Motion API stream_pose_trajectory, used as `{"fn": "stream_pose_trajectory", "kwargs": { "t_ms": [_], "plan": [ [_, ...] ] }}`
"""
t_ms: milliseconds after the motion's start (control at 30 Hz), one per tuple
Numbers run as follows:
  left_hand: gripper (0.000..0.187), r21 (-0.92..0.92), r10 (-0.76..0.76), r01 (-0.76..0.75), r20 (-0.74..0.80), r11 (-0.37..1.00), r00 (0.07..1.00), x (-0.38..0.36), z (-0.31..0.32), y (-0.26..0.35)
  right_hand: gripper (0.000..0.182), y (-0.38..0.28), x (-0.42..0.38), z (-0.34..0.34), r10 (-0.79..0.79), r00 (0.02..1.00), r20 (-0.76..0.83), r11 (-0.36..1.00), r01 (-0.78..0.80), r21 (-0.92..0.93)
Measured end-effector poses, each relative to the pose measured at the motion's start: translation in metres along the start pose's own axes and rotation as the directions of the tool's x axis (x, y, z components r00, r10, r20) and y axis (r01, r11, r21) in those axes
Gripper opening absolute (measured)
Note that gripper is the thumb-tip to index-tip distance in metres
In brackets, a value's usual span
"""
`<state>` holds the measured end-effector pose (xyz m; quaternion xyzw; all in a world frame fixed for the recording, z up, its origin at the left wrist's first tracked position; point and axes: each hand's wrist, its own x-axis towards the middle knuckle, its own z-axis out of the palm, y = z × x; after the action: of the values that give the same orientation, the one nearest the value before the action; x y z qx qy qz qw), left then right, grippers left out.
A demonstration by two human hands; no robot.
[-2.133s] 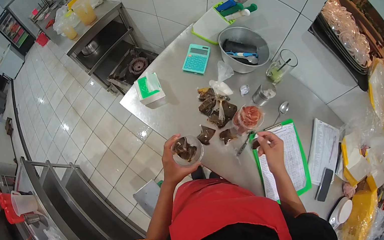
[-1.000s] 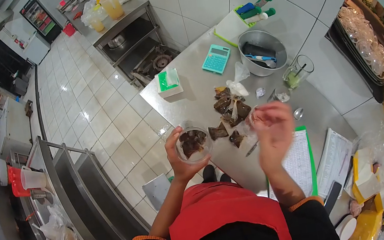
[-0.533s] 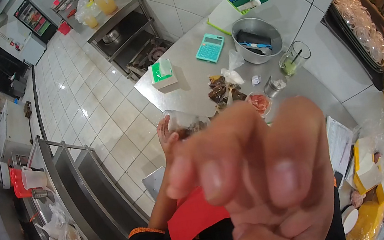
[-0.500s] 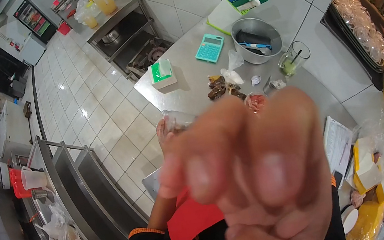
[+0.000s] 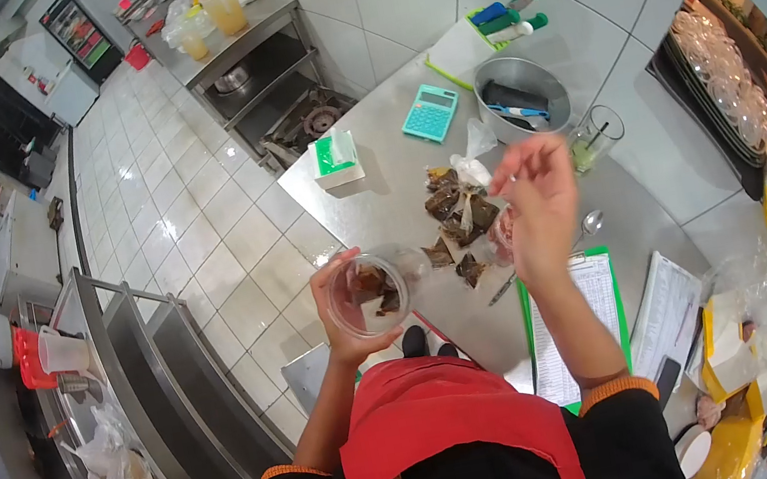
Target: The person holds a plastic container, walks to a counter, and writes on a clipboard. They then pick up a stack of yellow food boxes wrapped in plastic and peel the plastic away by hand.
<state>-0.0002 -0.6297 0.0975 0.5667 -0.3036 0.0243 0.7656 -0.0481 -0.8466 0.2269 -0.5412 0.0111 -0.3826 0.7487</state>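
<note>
My left hand (image 5: 347,337) is wrapped around a clear round plastic container (image 5: 356,317), tilted so that its mouth faces me. Dark brown pieces (image 5: 380,291) show in or through it. Over the steel table, my right hand (image 5: 541,208) is raised with its fingers loosely bent and somewhat apart; I make out nothing in them. Just left of that hand lie several brown, leaf-like wrapped pieces (image 5: 456,207), with a crumpled white plastic bag (image 5: 470,170) behind them. A reddish bundle in clear plastic (image 5: 502,238) is partly hidden by the right hand.
A turquoise calculator (image 5: 431,114), a tissue box (image 5: 336,159), a metal pot (image 5: 522,94) and a glass (image 5: 596,138) stand along the table. Near my right forearm are a green clipboard (image 5: 614,302), a spoon (image 5: 592,223) and a pen (image 5: 502,291). Steel shelving (image 5: 170,356) stands left.
My right hand has moved from close in front of the camera down and away over the table. The left hand's container is now in full view, and the clipboard is uncovered.
</note>
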Motion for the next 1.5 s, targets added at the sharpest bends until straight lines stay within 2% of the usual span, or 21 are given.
{"fn": "stream_pose_trajectory", "kwargs": {
  "t_ms": [67,133,167,233,300,400,533,600,633,700,767,833,1067,1133,1167,1233,1300,1367,1400,1467,1500],
  "plan": [
    [0.104,0.018,0.046,-0.047,0.045,0.999,0.998,-0.006,0.009,0.002,0.018,0.082,-0.019,-0.053,0.140,0.986,-0.093,0.858,-0.167,-0.486],
    [0.103,0.148,0.176,-0.193,0.119,0.970,0.977,0.000,0.018,0.011,0.025,0.148,-0.059,-0.106,0.234,0.936,0.263,0.562,0.091,-0.822],
    [0.102,0.261,0.279,-0.329,0.212,0.907,0.937,0.003,0.020,0.016,0.030,0.178,-0.081,-0.121,0.277,0.906,0.320,0.498,0.150,-0.854],
    [0.099,0.331,0.252,-0.323,0.239,0.887,0.938,0.004,0.023,0.016,0.035,0.192,-0.099,-0.123,0.328,0.869,0.369,0.434,0.208,-0.876],
    [0.098,0.417,0.219,-0.313,0.258,0.853,0.941,0.009,0.025,0.002,0.034,0.187,-0.107,-0.091,0.116,0.924,0.364,0.148,0.346,-0.926],
    [0.096,0.483,0.168,-0.272,0.248,0.832,0.954,0.008,0.025,-0.019,0.035,0.224,-0.109,-0.092,0.153,0.940,0.304,0.019,0.305,-0.952],
    [0.096,0.493,-0.013,-0.048,0.118,0.869,0.993,0.002,0.010,-0.051,0.041,0.217,-0.091,-0.104,0.365,0.914,0.179,0.124,0.143,-0.982],
    [0.092,0.509,-0.050,-0.022,0.127,0.860,0.991,0.008,0.002,-0.056,0.037,0.205,-0.092,-0.107,0.136,0.990,0.034,0.697,-0.071,-0.713],
    [0.089,0.535,-0.085,0.010,0.116,0.845,0.990,0.010,-0.003,-0.059,0.037,0.196,-0.092,-0.104,0.134,0.991,0.024,0.687,-0.075,-0.723],
    [0.091,0.506,-0.120,0.020,0.165,0.863,0.979,0.013,-0.010,-0.078,0.035,0.152,-0.087,-0.073,-0.085,0.972,-0.218,0.911,-0.012,-0.411],
    [0.091,0.475,-0.169,0.032,0.249,0.880,0.954,0.015,-0.007,-0.091,0.040,0.128,-0.079,-0.056,-0.056,0.969,-0.239,0.931,-0.036,-0.362],
    [0.091,0.413,-0.169,0.038,0.286,0.910,0.943,0.018,0.001,-0.101,0.051,0.112,-0.071,-0.036,0.134,0.929,-0.346,0.979,-0.178,-0.099],
    [0.092,0.252,-0.203,0.112,0.375,0.961,0.904,0.025,0.013,-0.120,0.037,0.109,-0.063,-0.001,-0.026,0.950,-0.311,0.986,0.075,0.146],
    [0.090,0.164,-0.243,0.196,0.348,0.967,0.906,0.025,0.012,-0.126,0.027,0.123,-0.072,-0.007,0.052,0.976,-0.210,0.871,-0.147,-0.469],
    [0.090,0.155,-0.238,0.195,0.351,0.969,0.906,0.026,0.012,-0.127,0.027,0.128,-0.074,-0.015,0.045,0.977,-0.210,0.867,-0.143,-0.477],
    [0.089,0.126,-0.264,0.234,0.372,0.964,0.890,0.029,0.007,-0.127,0.025,0.133,-0.077,-0.031,0.063,0.974,0.220,0.577,0.144,-0.804],
    [0.088,0.166,-0.286,0.239,0.380,0.957,0.880,0.029,-0.001,-0.123,0.017,0.130,-0.082,-0.024,0.074,0.974,0.215,0.482,0.154,-0.863],
    [0.087,0.215,-0.183,0.094,0.447,0.972,0.876,0.030,-0.006,-0.122,0.015,0.123,-0.084,-0.018,0.287,0.926,0.245,0.152,0.208,-0.966],
    [0.087,0.213,-0.184,0.094,0.453,0.972,0.872,0.029,-0.009,-0.124,0.015,0.127,-0.081,-0.021,0.285,0.929,0.238,0.149,0.202,-0.968],
    [0.089,0.195,-0.185,0.112,0.412,0.974,0.892,0.027,-0.016,-0.132,0.015,0.143,-0.066,-0.037,0.366,0.873,0.322,0.455,0.134,-0.880],
    [0.089,0.195,-0.188,0.116,0.412,0.974,0.892,0.029,-0.020,-0.134,0.015,0.150,-0.051,-0.043,0.369,0.872,0.321,0.455,0.131,-0.881]
  ]
}}
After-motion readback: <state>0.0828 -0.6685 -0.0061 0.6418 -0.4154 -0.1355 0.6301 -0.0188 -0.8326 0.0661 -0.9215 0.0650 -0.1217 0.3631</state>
